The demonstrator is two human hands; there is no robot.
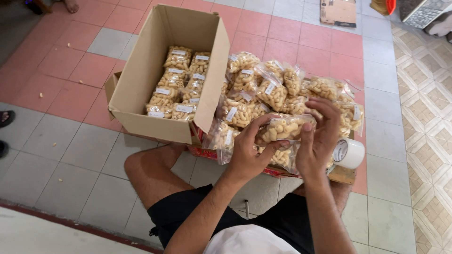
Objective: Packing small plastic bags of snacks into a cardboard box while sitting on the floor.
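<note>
My left hand (248, 153) and my right hand (319, 136) together hold one clear bag of pale snack pieces (285, 128), one hand at each end. Just below and beyond it lies a pile of similar labelled bags (263, 91) on a flat cardboard sheet (341, 175). To the left stands an open cardboard box (141, 80) with several of the same bags packed in rows inside (181, 82). I sit on the floor with my knee (141, 167) under the box.
A roll of white tape (349, 153) lies at the right of the pile. A flat cardboard piece (338, 11) lies on the tiled floor at the top right. Another person's feet (5, 117) show at the left edge.
</note>
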